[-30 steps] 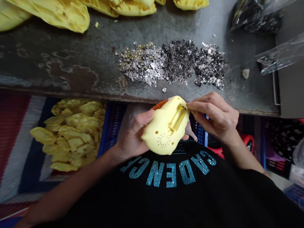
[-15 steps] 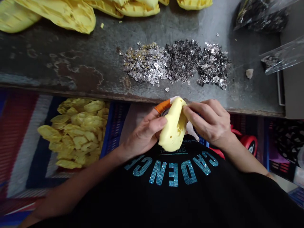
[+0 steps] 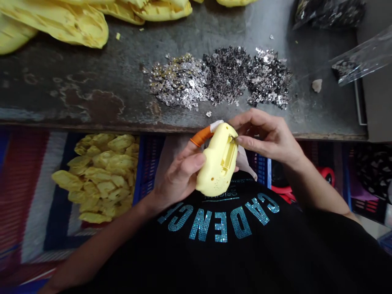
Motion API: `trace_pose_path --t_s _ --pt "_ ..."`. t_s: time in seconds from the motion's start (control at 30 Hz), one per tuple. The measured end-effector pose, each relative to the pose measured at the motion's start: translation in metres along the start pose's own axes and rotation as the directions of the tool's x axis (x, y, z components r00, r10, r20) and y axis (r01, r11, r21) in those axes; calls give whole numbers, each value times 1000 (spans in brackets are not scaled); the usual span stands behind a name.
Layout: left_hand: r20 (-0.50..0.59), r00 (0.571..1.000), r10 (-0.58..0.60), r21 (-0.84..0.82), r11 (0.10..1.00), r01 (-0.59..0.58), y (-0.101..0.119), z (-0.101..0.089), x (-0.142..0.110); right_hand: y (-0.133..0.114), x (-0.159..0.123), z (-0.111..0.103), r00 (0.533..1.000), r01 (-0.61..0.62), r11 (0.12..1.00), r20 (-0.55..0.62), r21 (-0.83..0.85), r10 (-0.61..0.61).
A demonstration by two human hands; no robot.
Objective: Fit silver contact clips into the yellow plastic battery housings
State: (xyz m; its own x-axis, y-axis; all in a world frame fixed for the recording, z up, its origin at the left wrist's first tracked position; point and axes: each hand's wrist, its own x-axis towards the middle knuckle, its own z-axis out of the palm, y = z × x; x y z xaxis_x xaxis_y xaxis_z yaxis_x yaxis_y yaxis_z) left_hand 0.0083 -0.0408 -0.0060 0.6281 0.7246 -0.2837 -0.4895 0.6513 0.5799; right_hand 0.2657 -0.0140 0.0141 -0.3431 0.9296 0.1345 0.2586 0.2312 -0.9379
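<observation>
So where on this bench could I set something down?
The widest bare stretch of the metal bench lies left of the sequin piles, below the yellow pieces. A narrower one runs between the sequins and the plastic bag. The back edge is crowded.

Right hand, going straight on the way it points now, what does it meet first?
The right hand would first meet the small metal bit at the end of the slot in the yellow moulded piece. Its fingertips seem to be right at it, though depth is hard to judge from this view.
</observation>
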Motion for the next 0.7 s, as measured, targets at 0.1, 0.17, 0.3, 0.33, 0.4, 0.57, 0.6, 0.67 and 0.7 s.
trace_pose_path --t_s 0.1,0.17,0.3,0.33,0.4,0.57,0.6,0.67,0.7 --pt "26 1000 15 65 998 -16 -2 -4 -3 -1 6 0 996 -31 999 84 40 28" --pt "27 999 39 135 990 -42 -2 -2 -5 -1 9 -1 991 -41 998 127 52 34" --pt "7 999 36 225 974 -37 -1 0 -6 4 12 1 987 -41 997 159 58 32" --pt "-3 1000 25 223 975 -23 -1 -1 -5 6 12 3 987 -44 998 155 51 35" --pt "-13 1000 8 181 984 -6 -3 -6 -2 10 11 7 987 -63 996 150 60 53" --pt "77 996 -37 2 999 37 -3 -14 7 10 9 11 979 -170 926 162 337 121" --pt "110 992 -57 -7 998 58 -2 -14 8 9 9 11 980 -174 906 156 387 122" --pt "148 986 -79 2 997 79 0 -12 10 7 10 9 982 -176 887 144 428 125" --pt "146 987 -71 13 997 70 1 -11 10 7 11 8 981 -178 888 143 425 128"
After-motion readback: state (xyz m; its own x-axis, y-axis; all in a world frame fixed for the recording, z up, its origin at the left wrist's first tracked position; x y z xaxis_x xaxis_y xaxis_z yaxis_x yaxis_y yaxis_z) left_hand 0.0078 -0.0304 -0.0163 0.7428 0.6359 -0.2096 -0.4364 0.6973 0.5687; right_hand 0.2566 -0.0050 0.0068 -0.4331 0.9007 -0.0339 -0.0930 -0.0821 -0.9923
